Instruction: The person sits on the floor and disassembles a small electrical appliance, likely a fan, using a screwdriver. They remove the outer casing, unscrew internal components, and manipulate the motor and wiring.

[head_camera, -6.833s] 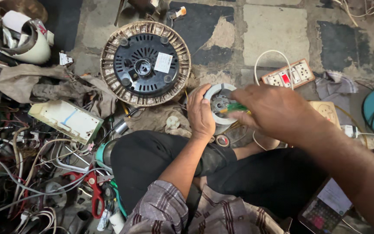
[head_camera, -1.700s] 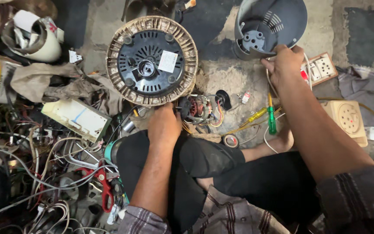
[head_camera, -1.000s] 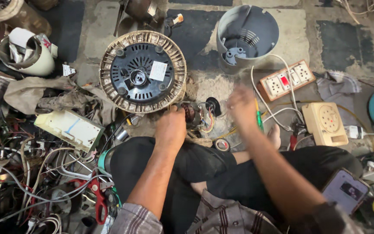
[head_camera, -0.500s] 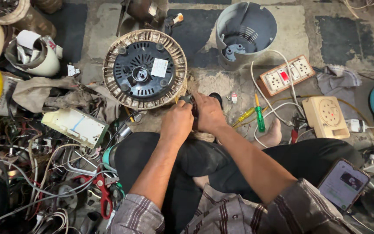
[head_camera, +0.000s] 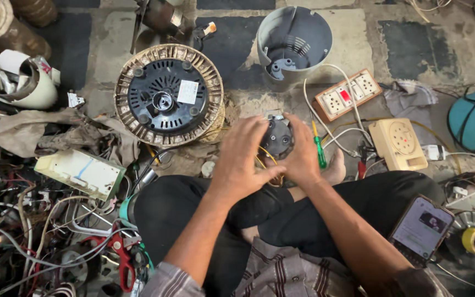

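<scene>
A small dark motor (head_camera: pixel 277 138) with yellow and orange wires stands on the floor just in front of my crossed legs. My left hand (head_camera: pixel 242 155) cups its left side and my right hand (head_camera: pixel 302 155) cups its right side, so both hands hold it. A green-handled screwdriver (head_camera: pixel 319 149) lies on the floor right beside my right hand. The grey plastic housing (head_camera: pixel 294 44) sits upright farther away, open side up.
A round black motor base with a woven rim (head_camera: pixel 169 94) lies to the left. A socket board (head_camera: pixel 347 94), a beige switch box (head_camera: pixel 398 144) and white cables lie right. A phone (head_camera: pixel 421 229) rests on my right knee. A tangle of wires and red pliers (head_camera: pixel 119 254) fills the left.
My right hand set the grey housing down at the back, came back past the screwdriver and closed on the small motor beside my left hand.
</scene>
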